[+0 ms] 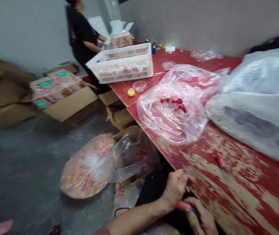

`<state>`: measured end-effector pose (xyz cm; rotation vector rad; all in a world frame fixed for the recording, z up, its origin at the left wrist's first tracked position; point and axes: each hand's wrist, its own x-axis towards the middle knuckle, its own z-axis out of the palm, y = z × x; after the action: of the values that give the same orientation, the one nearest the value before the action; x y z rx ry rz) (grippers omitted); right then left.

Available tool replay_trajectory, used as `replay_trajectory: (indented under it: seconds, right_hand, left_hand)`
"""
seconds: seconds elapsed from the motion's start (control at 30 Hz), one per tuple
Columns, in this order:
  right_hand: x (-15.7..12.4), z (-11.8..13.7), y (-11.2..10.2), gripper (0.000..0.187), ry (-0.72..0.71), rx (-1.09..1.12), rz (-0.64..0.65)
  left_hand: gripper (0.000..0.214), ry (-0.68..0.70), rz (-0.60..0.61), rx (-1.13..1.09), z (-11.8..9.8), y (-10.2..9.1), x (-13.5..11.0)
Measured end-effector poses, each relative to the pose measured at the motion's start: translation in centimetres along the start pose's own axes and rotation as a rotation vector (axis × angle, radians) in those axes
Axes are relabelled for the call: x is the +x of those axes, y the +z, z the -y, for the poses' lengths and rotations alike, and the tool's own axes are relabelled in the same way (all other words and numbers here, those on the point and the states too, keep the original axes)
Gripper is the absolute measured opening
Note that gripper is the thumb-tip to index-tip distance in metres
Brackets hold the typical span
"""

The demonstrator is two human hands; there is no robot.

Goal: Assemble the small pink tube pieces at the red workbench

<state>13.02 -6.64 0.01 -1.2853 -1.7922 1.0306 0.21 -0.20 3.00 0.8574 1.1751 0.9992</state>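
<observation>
My left hand (177,189) is closed above the table's near edge, its fingertips pressed together; anything between them is too blurred to make out. Just below and to the right, my right hand (204,217) is wrapped around a small pink piece (184,205), whose end shows between thumb and fingers. Its kind is not clear. On the worn red table (242,182), a short stick-like thing with a pink-red end (220,160) lies to the right of my hands. Farther back, a clear plastic bag (171,120) lies open with several small red pieces (178,103) in it.
Large whitish sacks (254,107) fill the table's right side. A white plastic basket (127,75), a clear tub (139,86) and a yellow tape roll (131,92) stand farther back. A person (85,39) works behind. Cartons (73,107) and a filled bag (87,169) sit on the floor.
</observation>
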Motion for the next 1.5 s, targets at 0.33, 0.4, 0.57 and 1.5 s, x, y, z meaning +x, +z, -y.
replay_trajectory:
  seconds: [0.33,0.4,0.57,1.5]
  right_hand:
    - [3.0,2.1,-2.8,0.018,0.069,-0.082,-0.227]
    - [3.1,1.6,-2.8,0.018,0.024,-0.052,-0.158]
    - [2.7,-1.2,-5.0,0.025,-0.007,-0.323,-0.380]
    - [5.7,-2.7,-6.4,0.027,0.003,-0.483,-0.394]
  left_hand:
    - [0.032,0.018,0.403,0.109,-1.1,-2.6,1.0]
    - [0.029,-0.014,0.383,0.057,-1.2,-2.4,0.8]
    - [0.025,0.101,0.128,0.220,-3.1,-5.3,1.2]
    - [0.021,0.562,-0.227,0.660,-2.7,-7.2,3.0]
